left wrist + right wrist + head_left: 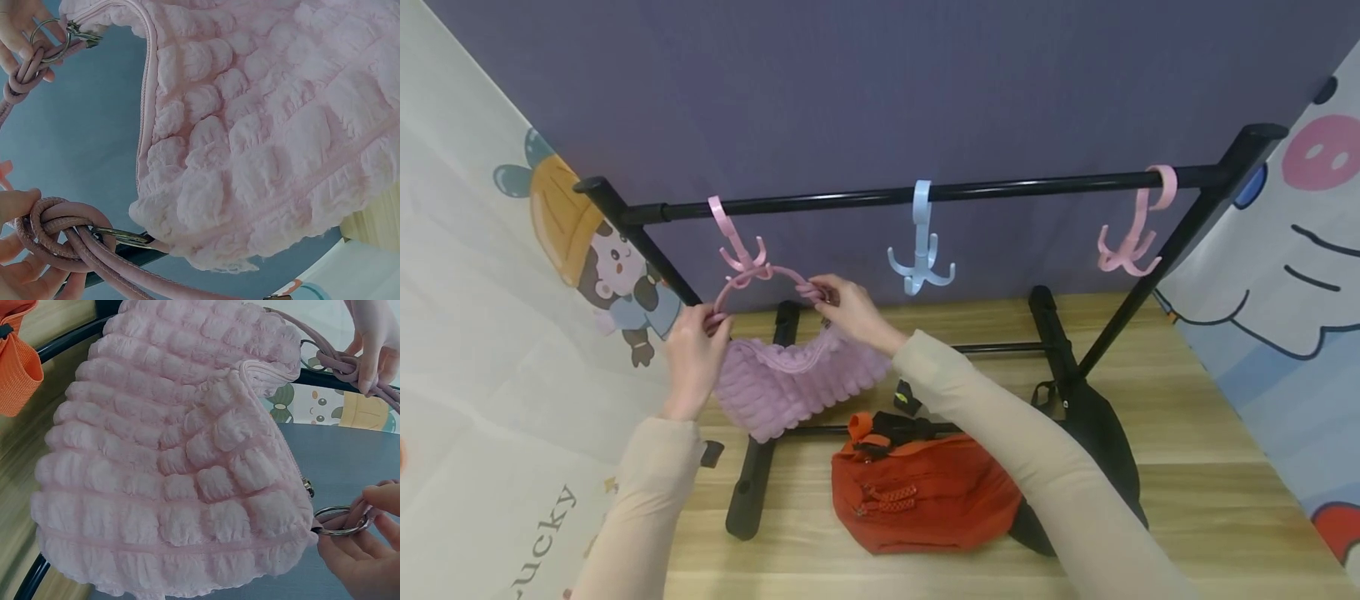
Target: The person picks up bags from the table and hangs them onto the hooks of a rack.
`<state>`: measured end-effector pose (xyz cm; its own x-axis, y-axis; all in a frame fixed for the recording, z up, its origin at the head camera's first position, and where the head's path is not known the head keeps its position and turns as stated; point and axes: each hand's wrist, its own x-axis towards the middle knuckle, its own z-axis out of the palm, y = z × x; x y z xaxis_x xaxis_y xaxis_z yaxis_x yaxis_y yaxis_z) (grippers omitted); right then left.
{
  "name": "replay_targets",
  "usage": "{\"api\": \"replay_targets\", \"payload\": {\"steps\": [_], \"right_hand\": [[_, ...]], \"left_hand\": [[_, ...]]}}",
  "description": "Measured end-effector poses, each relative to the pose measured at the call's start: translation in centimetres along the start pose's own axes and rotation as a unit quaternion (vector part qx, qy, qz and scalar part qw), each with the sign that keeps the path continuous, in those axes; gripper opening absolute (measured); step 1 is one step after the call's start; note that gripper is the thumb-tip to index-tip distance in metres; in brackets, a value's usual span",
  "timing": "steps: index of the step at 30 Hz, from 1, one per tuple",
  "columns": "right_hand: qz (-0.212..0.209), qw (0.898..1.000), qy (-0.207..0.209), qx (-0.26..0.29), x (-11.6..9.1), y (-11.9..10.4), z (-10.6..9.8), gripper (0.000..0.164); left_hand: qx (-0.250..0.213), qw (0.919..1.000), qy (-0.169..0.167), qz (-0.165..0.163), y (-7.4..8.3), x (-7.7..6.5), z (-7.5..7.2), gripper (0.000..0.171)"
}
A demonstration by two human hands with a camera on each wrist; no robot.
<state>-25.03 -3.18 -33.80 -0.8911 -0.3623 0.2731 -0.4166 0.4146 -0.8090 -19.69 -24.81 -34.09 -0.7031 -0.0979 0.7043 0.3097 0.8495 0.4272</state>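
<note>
A pink puffy quilted handbag [801,379] hangs tilted below its knotted strap [786,272], with metal rings at the strap ends. My left hand [692,354] pinches the strap near its left knot [53,234]. On the other side my right hand [853,312] grips the strap close to a metal ring [340,520]. The strap's arch crosses the prongs of the left pink hook [741,250]; whether it rests in a prong I cannot tell.
A black rack bar [842,200] also carries a blue hook [921,250] and another pink hook [1131,233]. Below, a red waist bag [925,500] and a black bag [1101,442] lie by the rack's lower bars, on a wood-look floor [1210,467]. Printed sheets flank both sides.
</note>
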Motion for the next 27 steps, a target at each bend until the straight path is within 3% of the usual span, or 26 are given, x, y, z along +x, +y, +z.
{"api": "replay_targets", "payload": {"steps": [12,16,19,23,27], "right_hand": [[-0.041,0.999,0.004,-0.014,-1.2,-0.1,-0.7,0.04],[-0.056,0.998,0.004,-0.012,-1.9,0.0,-1.0,0.041],[-0.064,0.998,0.004,-0.009,-2.4,0.1,-1.3,0.041],[-0.062,0.998,-0.008,-0.01,-3.5,0.1,-1.8,0.041],[-0.069,0.997,-0.022,-0.024,-4.5,0.1,-2.4,0.04]], "left_hand": [[-0.031,0.9993,0.015,-0.017,1.0,-0.4,0.5,0.026],[-0.038,0.9985,0.037,-0.012,1.5,-0.6,0.7,0.031],[-0.029,0.9967,0.075,0.008,1.7,-0.9,1.0,0.034],[-0.028,0.9889,0.134,0.059,2.6,-1.3,1.4,0.03],[-0.054,0.9794,0.155,0.118,3.7,-1.8,1.8,0.028]]}}
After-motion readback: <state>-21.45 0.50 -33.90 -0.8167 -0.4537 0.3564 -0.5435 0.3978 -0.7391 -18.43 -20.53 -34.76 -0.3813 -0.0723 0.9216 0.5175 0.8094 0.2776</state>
